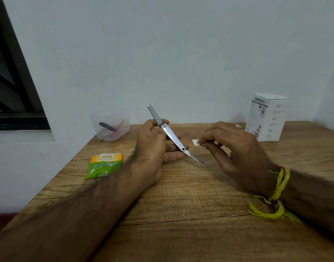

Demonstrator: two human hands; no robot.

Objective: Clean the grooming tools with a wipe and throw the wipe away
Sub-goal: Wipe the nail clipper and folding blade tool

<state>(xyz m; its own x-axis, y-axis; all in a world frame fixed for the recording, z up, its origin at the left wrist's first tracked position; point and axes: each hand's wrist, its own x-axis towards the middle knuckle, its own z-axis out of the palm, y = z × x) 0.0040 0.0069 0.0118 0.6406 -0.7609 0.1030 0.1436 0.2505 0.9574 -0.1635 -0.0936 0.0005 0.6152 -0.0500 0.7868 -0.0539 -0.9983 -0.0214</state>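
- Metal tool [172, 138], blade end tilted down, is gripped by the left hand [153, 148] above the surface [181, 205].
- Right hand [236, 148] pinches a small wipe [195, 142] just beside it.

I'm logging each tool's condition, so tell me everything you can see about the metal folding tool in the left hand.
The slim, silver folding metal tool is opened out straight, with two rivets along its shiny handle and a pointed blade aimed down-right above the wooden table. It slants from upper left to lower right. The left hand holds its middle; the wipe isn't touching it.
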